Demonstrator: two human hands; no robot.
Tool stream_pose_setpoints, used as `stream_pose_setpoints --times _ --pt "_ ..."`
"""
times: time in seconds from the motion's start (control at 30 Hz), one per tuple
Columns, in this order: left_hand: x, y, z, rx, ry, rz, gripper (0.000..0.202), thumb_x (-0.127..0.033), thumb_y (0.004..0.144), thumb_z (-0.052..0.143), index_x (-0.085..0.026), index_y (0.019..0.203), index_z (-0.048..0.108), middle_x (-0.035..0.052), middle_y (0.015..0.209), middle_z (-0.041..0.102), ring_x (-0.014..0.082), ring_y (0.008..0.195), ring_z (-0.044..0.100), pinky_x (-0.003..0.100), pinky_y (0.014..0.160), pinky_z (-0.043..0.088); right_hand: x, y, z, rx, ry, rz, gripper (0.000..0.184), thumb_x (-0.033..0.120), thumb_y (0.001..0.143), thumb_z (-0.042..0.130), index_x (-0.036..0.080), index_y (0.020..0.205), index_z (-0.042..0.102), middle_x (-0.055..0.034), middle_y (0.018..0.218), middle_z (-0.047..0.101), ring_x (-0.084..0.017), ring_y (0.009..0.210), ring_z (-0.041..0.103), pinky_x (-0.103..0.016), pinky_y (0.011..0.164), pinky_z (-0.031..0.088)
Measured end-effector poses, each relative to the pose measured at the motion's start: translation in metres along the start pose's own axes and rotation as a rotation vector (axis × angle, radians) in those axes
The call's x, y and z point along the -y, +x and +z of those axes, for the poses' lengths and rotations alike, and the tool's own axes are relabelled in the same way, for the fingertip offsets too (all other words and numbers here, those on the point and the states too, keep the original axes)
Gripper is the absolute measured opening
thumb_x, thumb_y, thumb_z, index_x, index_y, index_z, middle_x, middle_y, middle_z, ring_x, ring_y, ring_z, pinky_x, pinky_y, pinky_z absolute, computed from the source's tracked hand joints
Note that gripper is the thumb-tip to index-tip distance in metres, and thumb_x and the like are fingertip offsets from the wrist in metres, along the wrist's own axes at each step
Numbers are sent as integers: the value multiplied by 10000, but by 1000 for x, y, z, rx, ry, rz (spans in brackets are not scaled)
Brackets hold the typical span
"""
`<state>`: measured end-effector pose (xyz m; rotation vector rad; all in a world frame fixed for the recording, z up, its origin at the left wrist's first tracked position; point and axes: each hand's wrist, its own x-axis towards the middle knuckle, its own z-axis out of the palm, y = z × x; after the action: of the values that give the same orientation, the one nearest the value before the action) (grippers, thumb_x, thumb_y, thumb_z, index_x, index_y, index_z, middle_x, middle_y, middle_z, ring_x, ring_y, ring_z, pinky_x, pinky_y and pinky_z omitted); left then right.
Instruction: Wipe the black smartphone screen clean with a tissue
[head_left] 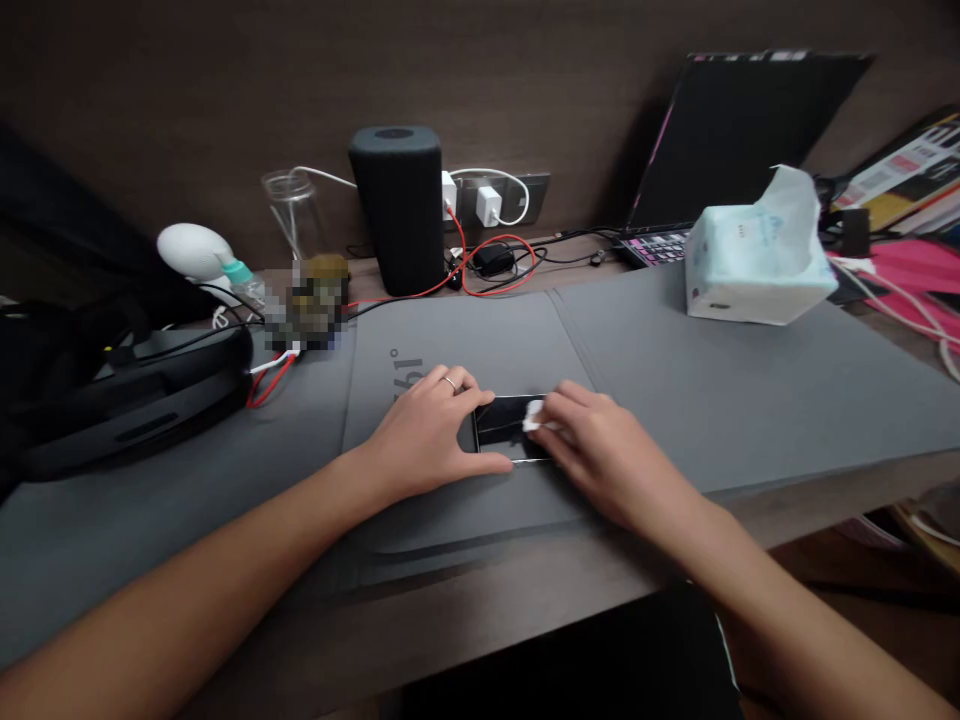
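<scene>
A smartphone (501, 422) with a dark, glossy screen lies flat on the grey mat (480, 330). My left hand (431, 425), with a ring on one finger, grips the phone's left end, thumb along the near edge and fingertips at the far edge. Bunched in the fingers of my right hand (592, 435) is a white tissue (533, 415), pressed against the screen. The right end of the phone is hidden under that hand.
Behind the mat stand a black speaker (397, 215), a glass jar (292, 215) and red and black cables (499, 265). A tissue pack (757, 260) sits at the right before an open laptop (742, 140). A black headset-like device (165, 390) lies at the left.
</scene>
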<state>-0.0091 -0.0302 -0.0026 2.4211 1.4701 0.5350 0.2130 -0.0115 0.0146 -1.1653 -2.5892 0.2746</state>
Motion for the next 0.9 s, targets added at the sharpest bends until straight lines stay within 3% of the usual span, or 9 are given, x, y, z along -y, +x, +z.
stream_pose_setpoints --times 0.1,0.17,0.3,0.43,0.5,0.67,0.73,0.8,0.9 --pt "0 0 0 0 3 10 449 -567 794 699 -214 1068 654 63 1080 597 263 1016 532 425 897 487 26 19 15 11 47 -66 143 187 947 475 172 860 587 -64 860 590 -176 727 531 -304 677 385" --pt "0 0 0 2 -5 9 431 -556 792 706 -219 1056 653 62 1076 595 261 1012 532 422 888 490 27 22 17 21 36 -93 148 177 948 473 173 859 591 -60 859 589 -175 737 528 -307 692 385" --pt "0 0 0 -9 -28 3 585 -612 765 713 -232 1201 625 60 1110 599 261 1023 540 436 915 485 -10 -1 0 -15 -7 -14 185 232 972 462 180 826 563 -55 833 573 -169 689 524 -297 653 379" --pt "1 0 1 -12 -25 -6 606 -622 757 712 -218 1201 635 65 1116 603 264 1032 539 435 931 481 -41 -23 -19 -47 -64 42 213 264 983 434 193 823 556 -49 807 561 -177 662 539 -301 623 376" --pt "1 0 2 -12 -25 -3 608 -628 757 710 -217 1199 635 66 1117 601 266 1039 540 433 937 476 -35 -20 -17 -57 -93 33 214 247 976 438 191 807 555 -50 797 557 -175 645 525 -303 612 368" --pt "2 1 1 -9 -18 13 513 -593 772 710 -229 1128 648 63 1097 600 265 1031 535 432 918 480 18 12 15 -40 -68 -44 145 177 938 492 169 826 584 -67 828 572 -186 705 519 -310 658 376" --pt "1 1 1 -5 -14 14 444 -566 782 710 -223 1060 659 59 1073 599 260 1010 534 431 905 486 29 19 22 -32 -34 -70 149 174 948 481 167 850 593 -69 858 579 -182 727 522 -313 689 383" --pt "1 1 1 -10 -21 12 470 -574 775 716 -223 1082 656 57 1077 599 259 1007 535 433 903 489 24 15 20 -29 -13 -70 160 189 962 470 173 856 588 -67 868 578 -179 734 520 -314 702 387" --pt "0 0 1 -23 -22 7 577 -607 758 722 -232 1187 634 57 1110 600 263 1022 543 433 912 489 -4 -6 4 -36 -22 -13 169 222 978 457 185 851 563 -61 854 566 -178 723 515 -309 685 388"
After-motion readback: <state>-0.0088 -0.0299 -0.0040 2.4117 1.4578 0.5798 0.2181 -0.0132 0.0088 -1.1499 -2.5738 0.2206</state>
